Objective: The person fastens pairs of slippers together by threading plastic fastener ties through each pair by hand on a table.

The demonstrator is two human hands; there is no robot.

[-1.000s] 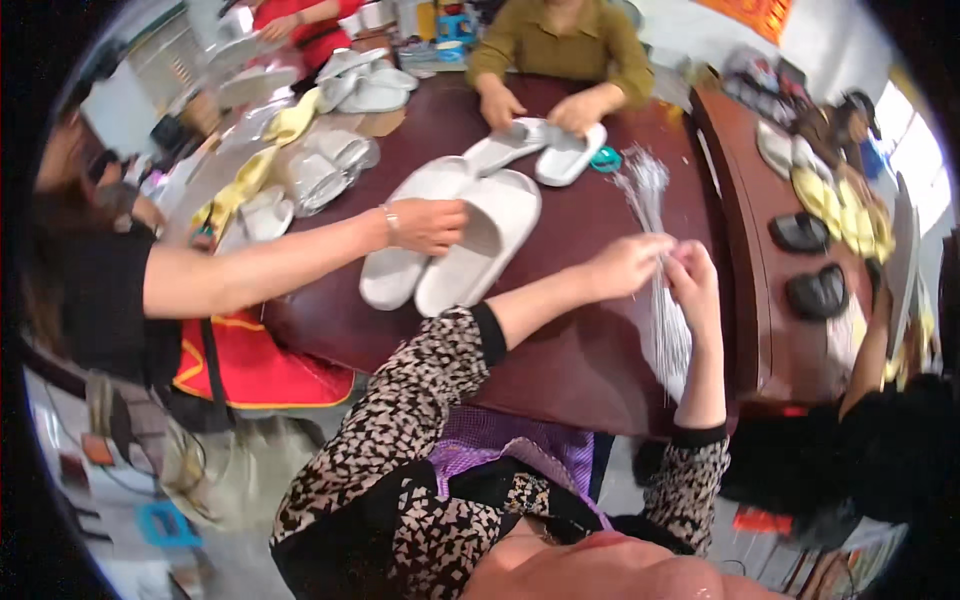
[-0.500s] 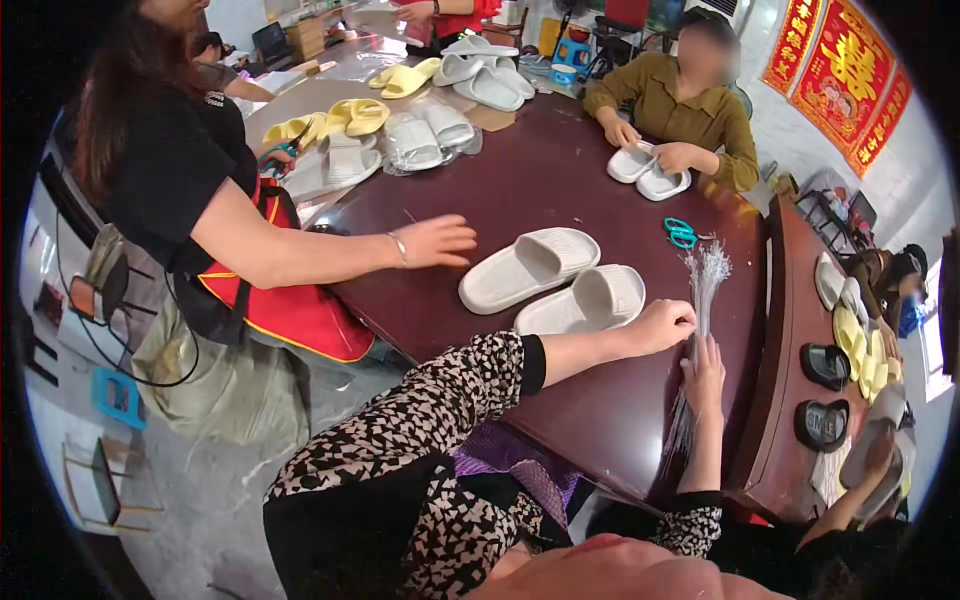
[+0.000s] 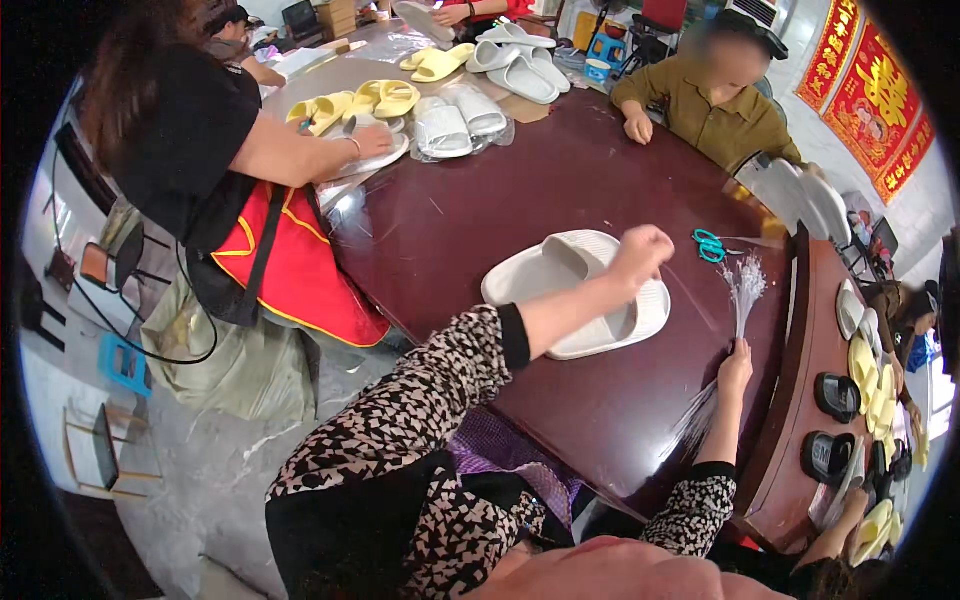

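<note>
The big dark red table holds a pair of white slippers near the middle, not tied together yet as far as I can tell. The left hand sits over them in a closed fist; what it grips, I cannot tell. The right hand pinches a bunch of thin clear plastic ties, standing up.

Two white slippers lie near the hands, one pair of green scissors, one bundle of clear plastic ties.
</note>
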